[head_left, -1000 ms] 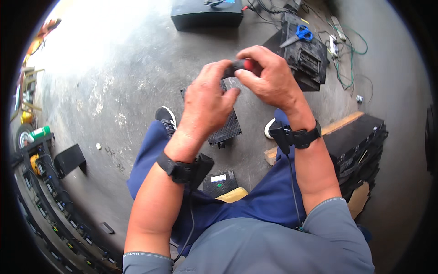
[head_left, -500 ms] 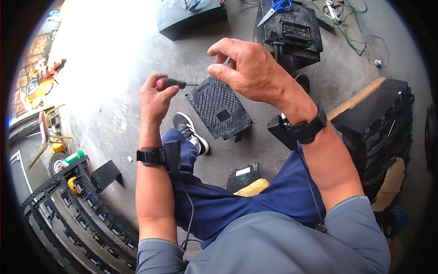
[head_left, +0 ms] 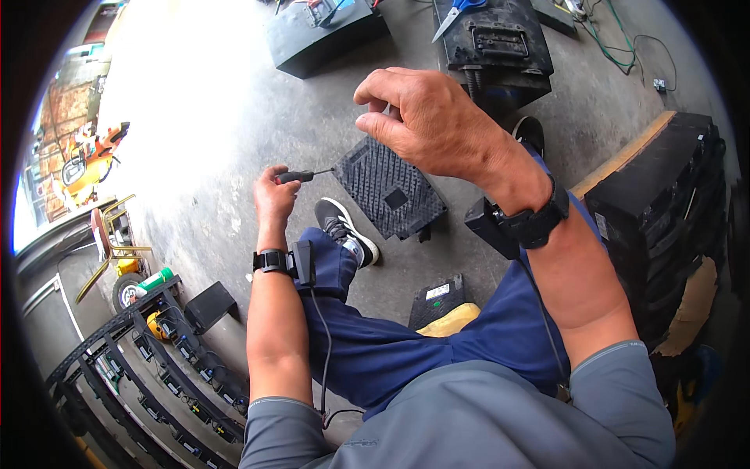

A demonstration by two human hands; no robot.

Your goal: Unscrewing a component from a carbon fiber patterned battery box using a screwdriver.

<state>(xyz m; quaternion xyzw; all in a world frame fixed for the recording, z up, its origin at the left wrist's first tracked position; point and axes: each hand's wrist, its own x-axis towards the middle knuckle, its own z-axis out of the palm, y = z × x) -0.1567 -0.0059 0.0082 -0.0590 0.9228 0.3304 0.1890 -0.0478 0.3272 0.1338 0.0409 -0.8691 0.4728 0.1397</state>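
Observation:
My left hand (head_left: 273, 194) is closed around a small screwdriver (head_left: 301, 176) with a dark handle. Its thin shaft points right, toward the edge of a black ribbed plastic panel (head_left: 391, 187) lying on the concrete floor. My right hand (head_left: 426, 117) is raised above that panel with thumb and fingers pinched together; whatever small thing sits between them is hidden. Both wrists wear black bands with small boxes and cables.
A black battery case (head_left: 492, 47) with blue-handled scissors (head_left: 457, 9) on top stands behind the panel. Another dark box (head_left: 324, 35) lies far left of it. Stacked black cases (head_left: 664, 195) rise at right. My shoe (head_left: 344, 227) rests beside the panel. A rail of parts (head_left: 148, 352) runs lower left.
My hands have separated: the left carried the screwdriver down and to the left, the right stayed raised with fingers pinched. The view shifted, so the panel now shows fully.

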